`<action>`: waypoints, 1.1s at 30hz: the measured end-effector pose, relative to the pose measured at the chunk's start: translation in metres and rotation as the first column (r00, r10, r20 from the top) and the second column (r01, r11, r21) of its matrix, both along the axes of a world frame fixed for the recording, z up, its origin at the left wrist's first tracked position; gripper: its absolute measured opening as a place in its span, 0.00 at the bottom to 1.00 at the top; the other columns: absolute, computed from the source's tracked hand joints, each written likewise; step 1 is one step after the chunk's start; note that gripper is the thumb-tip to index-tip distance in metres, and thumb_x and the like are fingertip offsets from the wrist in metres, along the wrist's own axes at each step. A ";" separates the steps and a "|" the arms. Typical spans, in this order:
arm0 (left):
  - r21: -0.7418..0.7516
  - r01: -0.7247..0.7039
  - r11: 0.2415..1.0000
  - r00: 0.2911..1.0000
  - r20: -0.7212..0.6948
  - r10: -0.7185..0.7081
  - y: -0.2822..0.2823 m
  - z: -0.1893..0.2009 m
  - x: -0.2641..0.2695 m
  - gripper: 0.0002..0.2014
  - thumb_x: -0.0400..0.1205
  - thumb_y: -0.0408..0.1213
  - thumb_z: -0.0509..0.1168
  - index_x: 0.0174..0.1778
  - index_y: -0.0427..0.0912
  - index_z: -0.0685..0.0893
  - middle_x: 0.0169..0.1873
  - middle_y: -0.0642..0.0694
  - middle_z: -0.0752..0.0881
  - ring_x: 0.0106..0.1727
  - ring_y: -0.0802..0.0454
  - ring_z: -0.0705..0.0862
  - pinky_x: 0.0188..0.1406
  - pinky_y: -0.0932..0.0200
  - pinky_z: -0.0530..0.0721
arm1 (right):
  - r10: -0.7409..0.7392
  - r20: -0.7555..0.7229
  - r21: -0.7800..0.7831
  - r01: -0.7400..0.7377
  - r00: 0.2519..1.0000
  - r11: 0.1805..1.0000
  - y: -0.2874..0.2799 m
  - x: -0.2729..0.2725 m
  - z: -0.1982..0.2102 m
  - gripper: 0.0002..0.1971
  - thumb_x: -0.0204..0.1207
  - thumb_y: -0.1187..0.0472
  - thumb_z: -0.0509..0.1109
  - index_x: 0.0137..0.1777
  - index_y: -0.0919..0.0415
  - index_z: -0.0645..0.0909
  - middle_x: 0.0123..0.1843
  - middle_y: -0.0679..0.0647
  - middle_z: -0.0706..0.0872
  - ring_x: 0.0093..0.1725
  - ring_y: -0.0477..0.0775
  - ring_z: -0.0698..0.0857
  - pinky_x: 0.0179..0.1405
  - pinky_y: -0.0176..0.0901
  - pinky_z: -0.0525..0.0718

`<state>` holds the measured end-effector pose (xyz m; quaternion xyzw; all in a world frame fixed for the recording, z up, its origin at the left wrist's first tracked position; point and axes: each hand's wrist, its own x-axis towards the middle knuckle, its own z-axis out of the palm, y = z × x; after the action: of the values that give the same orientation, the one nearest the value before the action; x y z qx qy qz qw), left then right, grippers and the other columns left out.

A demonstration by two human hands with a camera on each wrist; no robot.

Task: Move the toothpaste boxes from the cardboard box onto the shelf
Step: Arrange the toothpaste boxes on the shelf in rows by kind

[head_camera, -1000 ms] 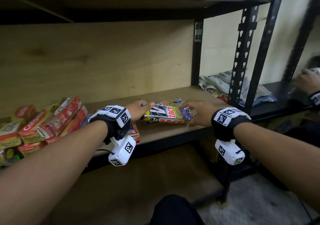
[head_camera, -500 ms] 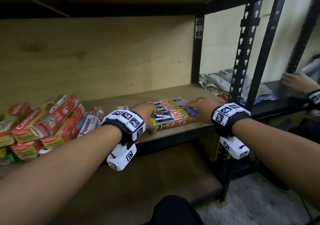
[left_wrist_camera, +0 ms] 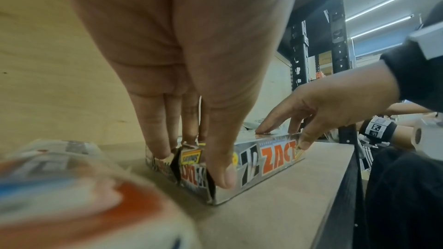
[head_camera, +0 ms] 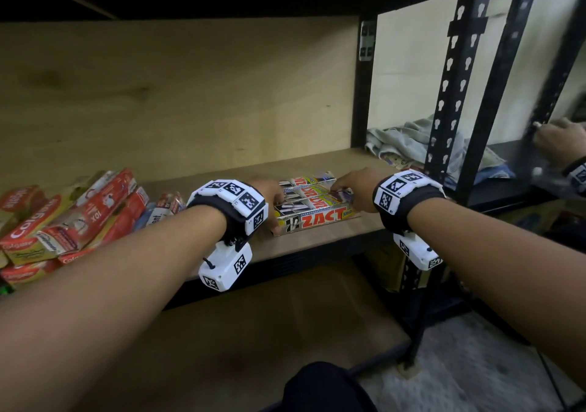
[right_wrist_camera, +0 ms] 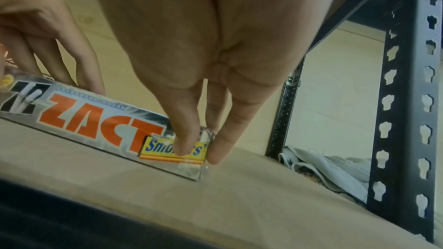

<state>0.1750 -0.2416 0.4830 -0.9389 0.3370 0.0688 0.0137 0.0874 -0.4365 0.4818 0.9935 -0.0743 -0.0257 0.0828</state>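
We note left hand (head_camera: pixel 269 190) and right hand (head_camera: pixel 352 189), fingers straight, pressing ends of ZACT boxes (head_camera: pixel 317 219) on shelf (head_camera: pixel 333 236).

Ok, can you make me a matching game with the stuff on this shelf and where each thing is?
Things: 1 ZACT boxes; 2 Colgate boxes; 3 grey cloth; 4 left hand.
Places: A piled at the left end of the shelf; B past the black post on the right; C touching the ZACT boxes' left end; D side by side in a flat row.
Pairs: 1-D, 2-A, 3-B, 4-C.
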 end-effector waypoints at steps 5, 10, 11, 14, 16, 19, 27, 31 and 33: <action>-0.025 0.013 1.000 1.000 -0.016 -0.014 -0.003 -0.005 0.012 0.34 0.71 0.44 0.81 0.73 0.40 0.79 0.68 0.46 0.83 0.67 0.47 0.81 0.68 0.55 0.78 | -0.016 -0.007 -0.010 0.016 1.000 1.000 -0.003 0.013 -0.004 0.30 0.78 0.64 0.71 0.79 0.45 0.71 0.77 0.51 0.74 0.72 0.58 0.75 0.65 0.48 0.78; -0.070 0.024 0.997 0.999 0.030 -0.022 0.004 -0.009 0.011 0.32 0.71 0.49 0.79 0.69 0.42 0.81 0.64 0.46 0.85 0.63 0.47 0.83 0.63 0.54 0.81 | -0.032 0.018 -0.015 0.032 0.999 0.999 -0.002 0.011 -0.008 0.28 0.80 0.64 0.69 0.79 0.46 0.72 0.77 0.52 0.75 0.71 0.60 0.77 0.65 0.49 0.78; -0.066 0.022 0.998 0.999 0.046 -0.019 0.007 -0.010 0.010 0.31 0.71 0.51 0.78 0.68 0.42 0.82 0.62 0.46 0.85 0.61 0.46 0.84 0.61 0.54 0.82 | -0.036 0.020 -0.021 0.036 0.999 0.999 0.000 0.009 -0.008 0.28 0.81 0.64 0.68 0.79 0.46 0.71 0.78 0.52 0.75 0.71 0.60 0.77 0.65 0.48 0.78; -0.102 0.006 0.995 0.999 0.054 -0.001 0.019 -0.010 0.009 0.27 0.73 0.56 0.75 0.65 0.46 0.84 0.60 0.49 0.86 0.59 0.49 0.83 0.59 0.56 0.82 | -0.063 0.025 -0.003 0.063 0.998 0.998 0.002 0.000 -0.007 0.28 0.83 0.64 0.65 0.82 0.45 0.67 0.80 0.51 0.73 0.73 0.59 0.77 0.63 0.45 0.78; -0.127 -0.014 0.992 0.997 0.071 0.023 0.030 -0.007 0.005 0.22 0.76 0.56 0.72 0.61 0.48 0.85 0.58 0.50 0.87 0.58 0.49 0.84 0.54 0.58 0.80 | -0.060 0.045 0.014 0.060 0.997 0.998 0.004 -0.008 -0.006 0.28 0.83 0.64 0.64 0.81 0.45 0.68 0.79 0.51 0.74 0.72 0.58 0.78 0.62 0.43 0.78; -0.122 -0.033 0.992 0.994 0.099 0.046 0.050 0.003 0.000 0.20 0.78 0.55 0.70 0.62 0.48 0.85 0.58 0.50 0.87 0.58 0.49 0.84 0.51 0.59 0.79 | -0.057 0.066 0.035 0.055 0.996 0.998 0.009 -0.019 -0.002 0.27 0.82 0.63 0.66 0.79 0.45 0.70 0.78 0.50 0.75 0.72 0.57 0.78 0.63 0.43 0.78; -0.113 -0.095 0.989 0.980 0.164 0.113 0.122 0.036 -0.010 0.17 0.78 0.52 0.71 0.60 0.49 0.87 0.56 0.49 0.88 0.56 0.49 0.85 0.56 0.57 0.83 | 0.009 0.093 -0.018 -0.008 0.996 1.000 0.057 -0.029 0.026 0.26 0.80 0.60 0.69 0.77 0.44 0.73 0.76 0.49 0.77 0.71 0.54 0.78 0.64 0.43 0.78; -0.127 -0.158 0.979 0.965 0.192 0.181 0.167 0.048 -0.011 0.15 0.76 0.54 0.72 0.53 0.50 0.88 0.52 0.50 0.88 0.52 0.50 0.85 0.54 0.56 0.84 | 0.070 0.117 0.011 -0.072 0.991 0.997 0.088 -0.024 0.035 0.23 0.79 0.57 0.70 0.74 0.45 0.76 0.73 0.51 0.81 0.69 0.56 0.80 0.64 0.47 0.80; -0.133 -0.181 0.974 0.958 0.201 0.206 0.190 0.054 -0.013 0.14 0.76 0.54 0.72 0.53 0.51 0.88 0.52 0.51 0.88 0.52 0.51 0.85 0.52 0.56 0.85 | 0.091 0.111 0.012 -0.093 0.990 0.996 0.106 -0.020 0.040 0.22 0.79 0.56 0.70 0.73 0.45 0.76 0.72 0.52 0.81 0.68 0.56 0.80 0.66 0.49 0.80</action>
<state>0.1623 -0.0521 0.5370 -0.9686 0.2434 -0.0507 -0.0100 0.0677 -0.3304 0.5216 0.9964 -0.0328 0.0326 0.0713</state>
